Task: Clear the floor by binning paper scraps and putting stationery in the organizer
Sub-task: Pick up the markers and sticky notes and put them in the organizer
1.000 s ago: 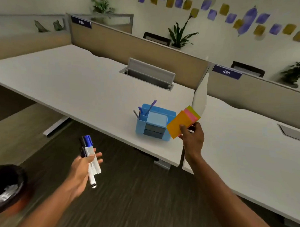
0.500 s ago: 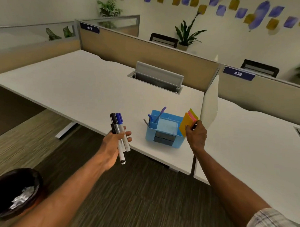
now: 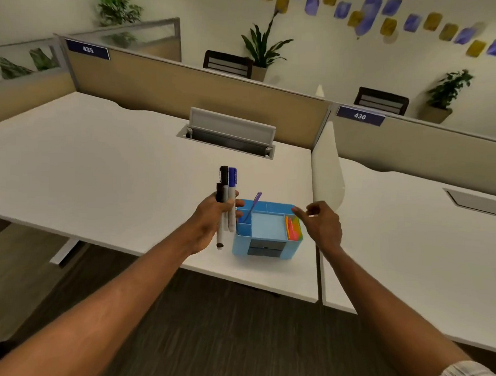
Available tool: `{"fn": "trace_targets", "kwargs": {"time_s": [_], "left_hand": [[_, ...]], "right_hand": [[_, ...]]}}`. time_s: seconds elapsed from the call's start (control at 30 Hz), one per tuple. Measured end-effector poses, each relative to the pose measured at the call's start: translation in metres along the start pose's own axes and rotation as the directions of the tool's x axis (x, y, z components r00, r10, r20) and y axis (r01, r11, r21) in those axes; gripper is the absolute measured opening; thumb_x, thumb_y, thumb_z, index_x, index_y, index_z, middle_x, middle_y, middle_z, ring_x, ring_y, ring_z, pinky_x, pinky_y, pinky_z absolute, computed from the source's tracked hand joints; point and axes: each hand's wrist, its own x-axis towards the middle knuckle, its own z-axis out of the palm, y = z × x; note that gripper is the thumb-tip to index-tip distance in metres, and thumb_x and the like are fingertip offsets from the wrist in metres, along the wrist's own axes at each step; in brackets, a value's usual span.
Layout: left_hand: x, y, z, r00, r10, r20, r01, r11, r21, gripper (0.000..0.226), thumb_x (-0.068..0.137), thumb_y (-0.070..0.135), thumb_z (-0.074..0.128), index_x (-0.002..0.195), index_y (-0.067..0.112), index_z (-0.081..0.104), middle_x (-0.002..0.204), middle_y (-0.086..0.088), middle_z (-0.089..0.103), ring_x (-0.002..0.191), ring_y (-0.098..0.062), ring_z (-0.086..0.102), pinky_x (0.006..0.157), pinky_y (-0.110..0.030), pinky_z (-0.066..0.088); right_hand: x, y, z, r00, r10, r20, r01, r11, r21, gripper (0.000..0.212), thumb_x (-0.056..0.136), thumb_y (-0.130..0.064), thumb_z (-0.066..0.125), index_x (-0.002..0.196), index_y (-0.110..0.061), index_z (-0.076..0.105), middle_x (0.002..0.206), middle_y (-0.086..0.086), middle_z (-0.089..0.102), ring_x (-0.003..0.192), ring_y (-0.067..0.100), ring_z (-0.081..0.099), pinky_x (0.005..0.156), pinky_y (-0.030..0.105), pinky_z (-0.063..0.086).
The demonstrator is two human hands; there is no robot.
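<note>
Left hand (image 3: 212, 217) clamped on a bundle of markers (image 3: 226, 198), upright, just left of the blue organizer (image 3: 264, 239) and not yet in it; right hand (image 3: 321, 224) empty, fingers loosely spread beside the right slot where the sticky notes (image 3: 293, 228) already stand on edge. Notes look done, markers left — bin and scraps out of view, can't judge those. Organizer sits near the front edge of the white desk (image 3: 101, 160); beyond it a tan partition (image 3: 188, 87), plants, office wall.

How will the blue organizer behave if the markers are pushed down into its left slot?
The blue organizer looks like light plastic, so it may slide on the smooth white desk. It sits close to the desk's front edge, so a push toward the person is risky. Its wide, low body probably resists tipping.
</note>
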Motion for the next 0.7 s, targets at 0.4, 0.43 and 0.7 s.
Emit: {"fn": "trace_targets", "kwargs": {"time_s": [0.4,0.43,0.7], "left_hand": [[0.089,0.023,0.049,0.971,-0.063,0.232,0.016,0.980,0.201,0.023,0.105,0.022,0.044,0.125,0.017,0.054,0.118,0.000,0.066,0.100,-0.014,0.068,0.084,-0.031,0.055],[0.096,0.026,0.052,0.964,-0.078,0.255,0.025,0.979,0.204,0.024,0.105,0.021,0.044,0.126,0.017,0.054,0.116,0.002,0.067,0.099,-0.013,0.069,0.081,-0.027,0.055],[0.143,0.050,0.062,0.943,-0.117,0.312,0.050,0.975,0.215,0.027,0.105,0.008,0.037,0.128,0.013,0.050,0.119,-0.004,0.063,0.108,-0.020,0.063,0.100,-0.039,0.045]], "right_hand": [[0.066,-0.127,-0.011,0.637,-0.590,0.496,0.517,0.804,0.293,0.045,0.100,-0.035,0.052,0.144,-0.026,0.043,0.140,0.005,0.051,0.119,0.017,0.055,0.094,0.032,0.054],[0.075,-0.128,-0.010,0.615,-0.603,0.508,0.549,0.790,0.273,0.041,0.102,-0.032,0.051,0.141,-0.023,0.046,0.139,0.005,0.051,0.119,0.016,0.052,0.095,0.030,0.051],[0.136,-0.136,-0.016,0.464,-0.673,0.576,0.598,0.718,0.357,0.035,0.099,-0.024,0.055,0.133,-0.018,0.049,0.119,-0.007,0.051,0.102,0.000,0.055,0.078,0.005,0.050]]}}
